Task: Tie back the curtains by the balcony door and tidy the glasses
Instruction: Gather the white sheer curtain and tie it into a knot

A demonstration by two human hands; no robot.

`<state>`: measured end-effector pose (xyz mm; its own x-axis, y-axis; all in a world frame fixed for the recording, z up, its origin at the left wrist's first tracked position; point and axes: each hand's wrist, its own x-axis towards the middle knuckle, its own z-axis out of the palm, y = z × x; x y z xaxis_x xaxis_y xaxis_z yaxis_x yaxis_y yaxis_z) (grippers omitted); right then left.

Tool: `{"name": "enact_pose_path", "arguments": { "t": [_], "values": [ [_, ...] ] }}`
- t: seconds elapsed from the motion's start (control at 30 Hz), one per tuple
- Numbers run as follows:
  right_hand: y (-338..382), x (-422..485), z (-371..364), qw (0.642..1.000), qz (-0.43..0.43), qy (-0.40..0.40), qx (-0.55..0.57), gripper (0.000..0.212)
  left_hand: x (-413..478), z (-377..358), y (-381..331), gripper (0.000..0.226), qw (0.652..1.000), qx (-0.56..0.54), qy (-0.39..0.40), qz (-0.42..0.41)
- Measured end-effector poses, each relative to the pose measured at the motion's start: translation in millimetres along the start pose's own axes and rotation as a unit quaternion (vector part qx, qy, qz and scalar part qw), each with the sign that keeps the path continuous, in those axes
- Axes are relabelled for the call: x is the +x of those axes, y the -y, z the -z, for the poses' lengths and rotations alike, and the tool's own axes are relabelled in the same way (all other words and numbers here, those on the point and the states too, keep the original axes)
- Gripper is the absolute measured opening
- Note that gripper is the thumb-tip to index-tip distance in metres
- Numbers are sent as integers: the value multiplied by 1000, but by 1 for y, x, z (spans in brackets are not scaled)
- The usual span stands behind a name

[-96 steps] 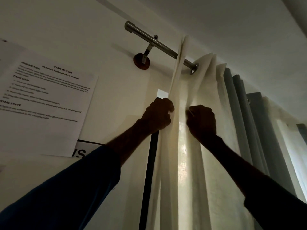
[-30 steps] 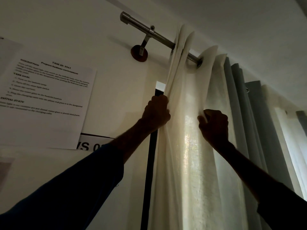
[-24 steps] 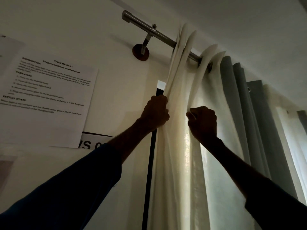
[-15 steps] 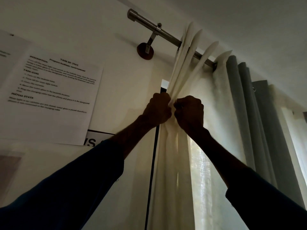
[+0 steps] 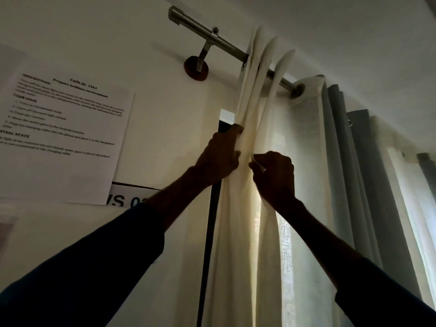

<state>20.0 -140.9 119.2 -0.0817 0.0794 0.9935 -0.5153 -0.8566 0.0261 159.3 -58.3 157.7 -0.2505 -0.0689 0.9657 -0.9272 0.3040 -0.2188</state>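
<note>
A cream sheer curtain (image 5: pixel 304 161) hangs from a steel rod (image 5: pixel 224 44) high on the wall, its left folds bunched together near the rod's bracket. My left hand (image 5: pixel 219 159) grips the bunched left folds from the wall side. My right hand (image 5: pixel 274 175) pinches a fold just to the right of it, a small gap between the two hands. A grey-blue curtain (image 5: pixel 361 185) hangs in folds further right on the same rod. No glasses are in view.
A printed task sheet (image 5: pixel 63 135) is stuck on the wall at the left, with a label strip (image 5: pixel 127 197) under it. The dark door frame edge (image 5: pixel 210 244) runs down beside the bunched cream curtain. Daylight shows through the fabric at the right.
My right hand pulled a further fold leftward until it met my left hand, and now sits slightly apart from it again. More cream folds are gathered at the left than before.
</note>
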Motion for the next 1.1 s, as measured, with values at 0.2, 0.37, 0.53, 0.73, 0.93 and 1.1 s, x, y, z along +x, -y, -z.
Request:
{"name": "enact_pose_path", "arguments": {
  "t": [0.2,0.37,0.53,0.73,0.93,1.1],
  "values": [
    [-6,-16,0,998,7,-37,42,13,-8,-8,-13,27,999,14,-5,-47],
    [-11,-21,6,998,17,-42,33,15,-11,-22,-8,18,1000,-17,26,-2],
    [-3,-27,13,997,71,-15,35,11,-2,-25,-28,54,979,-136,5,149],
    [-4,-30,24,994,97,-4,46,9,14,-32,-34,40,979,-39,-11,199],
    [-26,-29,36,991,99,64,56,20,6,-42,-29,32,984,5,-19,174],
    [-67,-19,47,993,-12,-83,-83,12,-1,-40,-28,24,987,28,-18,156]
  ]
}}
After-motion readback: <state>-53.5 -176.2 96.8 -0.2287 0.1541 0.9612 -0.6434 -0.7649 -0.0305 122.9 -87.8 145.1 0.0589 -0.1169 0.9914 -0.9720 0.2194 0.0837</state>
